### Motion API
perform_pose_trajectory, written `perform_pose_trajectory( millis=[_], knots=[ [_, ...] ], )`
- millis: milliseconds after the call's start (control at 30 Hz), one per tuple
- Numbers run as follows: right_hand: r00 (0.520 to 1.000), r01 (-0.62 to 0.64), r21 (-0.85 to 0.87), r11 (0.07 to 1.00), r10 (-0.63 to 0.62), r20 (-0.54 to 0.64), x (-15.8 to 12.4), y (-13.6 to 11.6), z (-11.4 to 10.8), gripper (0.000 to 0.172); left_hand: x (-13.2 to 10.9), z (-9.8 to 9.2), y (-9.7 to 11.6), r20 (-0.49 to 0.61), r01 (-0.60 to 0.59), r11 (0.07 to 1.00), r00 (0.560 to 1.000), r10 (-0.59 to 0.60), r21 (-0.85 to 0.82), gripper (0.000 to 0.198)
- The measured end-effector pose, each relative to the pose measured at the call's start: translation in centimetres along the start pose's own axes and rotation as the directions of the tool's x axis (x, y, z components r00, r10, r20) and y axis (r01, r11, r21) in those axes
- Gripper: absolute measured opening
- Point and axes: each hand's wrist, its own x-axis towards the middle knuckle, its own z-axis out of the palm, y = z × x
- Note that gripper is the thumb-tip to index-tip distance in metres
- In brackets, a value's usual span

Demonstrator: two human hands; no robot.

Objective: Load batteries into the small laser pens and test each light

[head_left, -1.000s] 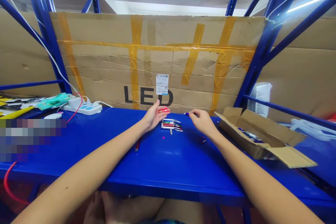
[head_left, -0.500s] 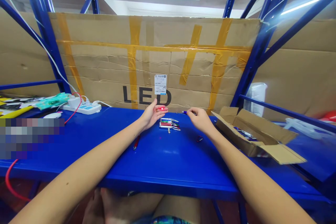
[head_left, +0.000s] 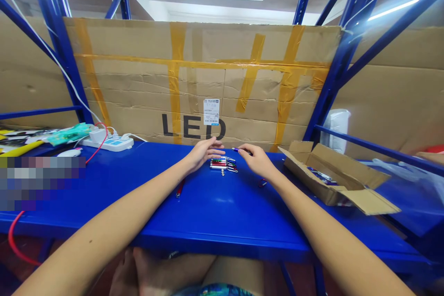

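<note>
My right hand (head_left: 255,158) is closed around a small purple laser pointer (head_left: 236,150), whose tip points left toward my other hand. My left hand (head_left: 204,155) is held with its fingers stretched out and nothing in it, just left of the pointer's tip. Between and below the hands, several metallic laser pointers (head_left: 222,165) with clips lie in a neat row on the blue table (head_left: 208,222). Small silver button cells (head_left: 222,172) sit just in front of them. A red pointer (head_left: 180,188) lies by my left forearm, and a small clip (head_left: 262,183) lies beside my right forearm.
An open cardboard box (head_left: 333,185) with more pointers stands at the right. A white power strip (head_left: 114,142) with cables is at the back left, near a cluttered pile (head_left: 41,136). A large taped cardboard panel (head_left: 138,88) closes off the back, between blue shelf posts (head_left: 64,55).
My right hand has moved left with the laser pointer, closer to my left hand. My left hand has turned its palm, and the red light spot on it no longer shows.
</note>
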Motion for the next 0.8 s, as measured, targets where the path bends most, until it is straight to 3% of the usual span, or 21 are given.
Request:
perform_pose_trajectory(
  millis=[133, 233, 333, 467, 633, 800],
  knots=[
    [0.992, 0.053, 0.04, 0.998, -0.058, 0.111, 0.4, -0.1, 1.2, 0.025, 0.0, 0.6, -0.3, 0.075, -0.158, 0.935, 0.987, 0.141, 0.319, 0.019],
    [0.99, 0.049, 0.009, 0.999, -0.05, 0.132, 1.4, 0.2, 1.7, 0.022, 0.9, 0.5, -0.6, 0.099, -0.227, 0.868, 0.974, 0.204, 0.442, 0.014],
    [0.994, -0.081, -0.021, 0.997, 0.082, 0.076, 2.8, 1.2, 1.7, 0.023, 2.4, -0.1, -1.0, 0.064, -0.222, 0.853, 0.974, 0.218, 0.472, 0.01],
    [0.97, -0.232, 0.056, 0.971, 0.227, 0.093, 4.7, 3.1, 1.8, 0.02, 4.6, -1.2, -1.5, 0.029, -0.221, 0.829, 0.97, 0.241, 0.514, 0.006],
    [0.983, -0.17, -0.147, 0.974, 0.179, 0.05, 6.0, 5.1, 3.4, 0.014, 6.1, -2.6, -2.5, 0.014, -0.193, 0.719, 0.969, 0.248, 0.668, 0.004],
    [0.984, -0.132, -0.215, 0.968, 0.154, 0.091, 6.5, 6.1, 5.2, 0.015, 7.3, -4.5, -3.5, 0.014, -0.155, 0.652, 0.976, 0.216, 0.742, 0.007]
  ],
)
